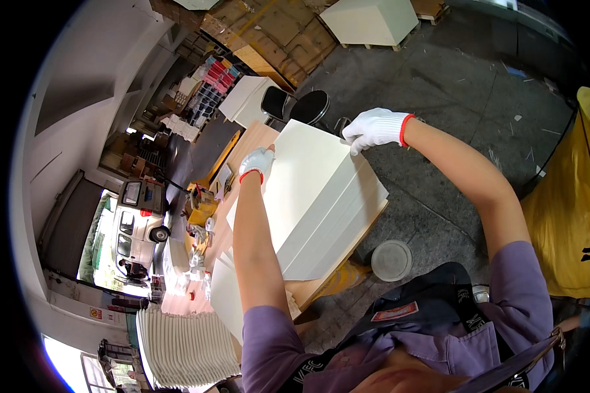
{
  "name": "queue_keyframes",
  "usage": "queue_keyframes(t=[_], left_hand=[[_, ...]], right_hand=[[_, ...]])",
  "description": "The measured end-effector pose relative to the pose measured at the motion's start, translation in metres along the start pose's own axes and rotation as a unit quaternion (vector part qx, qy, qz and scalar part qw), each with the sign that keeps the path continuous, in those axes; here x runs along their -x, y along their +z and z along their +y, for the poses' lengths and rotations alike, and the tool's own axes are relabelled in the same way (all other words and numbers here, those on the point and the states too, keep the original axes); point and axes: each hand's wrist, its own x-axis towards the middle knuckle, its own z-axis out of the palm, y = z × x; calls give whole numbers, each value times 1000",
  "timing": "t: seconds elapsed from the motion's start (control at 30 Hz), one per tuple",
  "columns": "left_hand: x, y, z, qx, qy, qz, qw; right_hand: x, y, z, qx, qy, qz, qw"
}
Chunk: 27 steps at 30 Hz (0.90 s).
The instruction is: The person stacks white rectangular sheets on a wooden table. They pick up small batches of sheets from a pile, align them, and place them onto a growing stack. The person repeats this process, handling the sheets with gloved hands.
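Left hand — white knit glove with red cuff, grip closed on the left far edge of the top white panel. Right hand (same kind of glove) — fingers curled over that panel's far right corner. Panel tops a stack of white panels, lying on the wooden desk. Round pale lid on the concrete floor, just beside the desk. Yellow sheet at right.
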Motion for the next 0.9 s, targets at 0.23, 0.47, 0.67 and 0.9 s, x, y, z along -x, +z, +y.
queue_keyframes(t=[0.23,0.47,0.67,0.9], left_hand=[[91,-51,99,156,155,55,974],[126,-10,109,274,174,36,945],[134,4,116,388,214,50,895],[134,-2,112,510,209,8,834]], right_hand=[[13,20,-4,-70,113,68,989],[-20,29,-23,183,-55,258,947],[-35,26,-44,-216,41,190,957],[-42,64,-32,-332,22,318,888]])
